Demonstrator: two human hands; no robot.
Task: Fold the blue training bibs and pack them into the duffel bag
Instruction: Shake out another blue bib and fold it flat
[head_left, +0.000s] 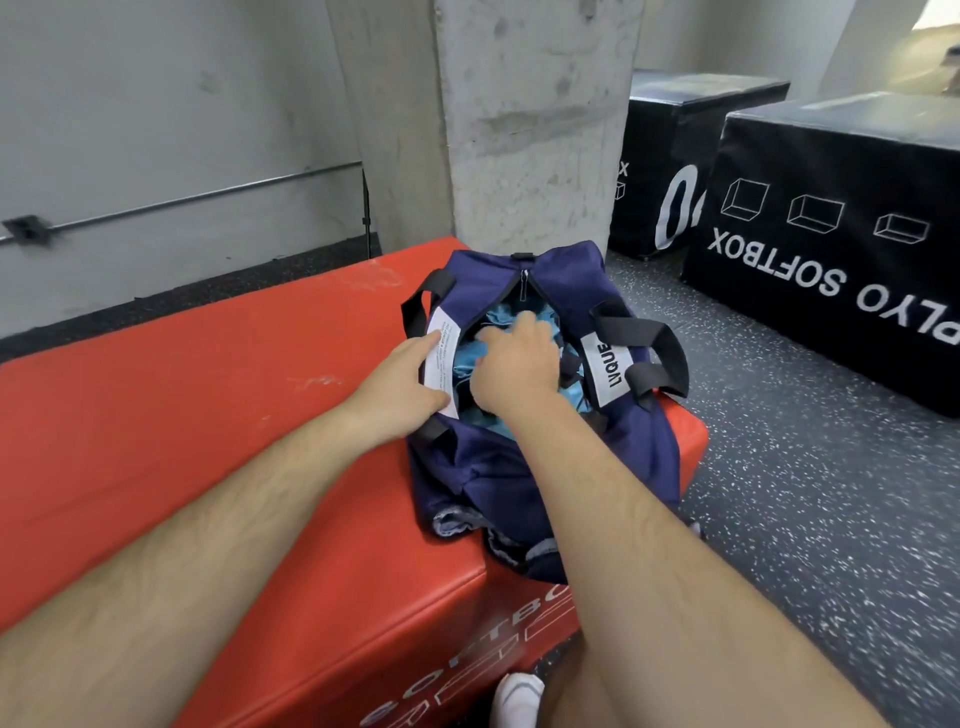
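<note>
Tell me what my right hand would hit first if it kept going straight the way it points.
The blue bibs inside the duffel bag; your right hand points into the opening and likely touches them, though depth is unclear.
</note>
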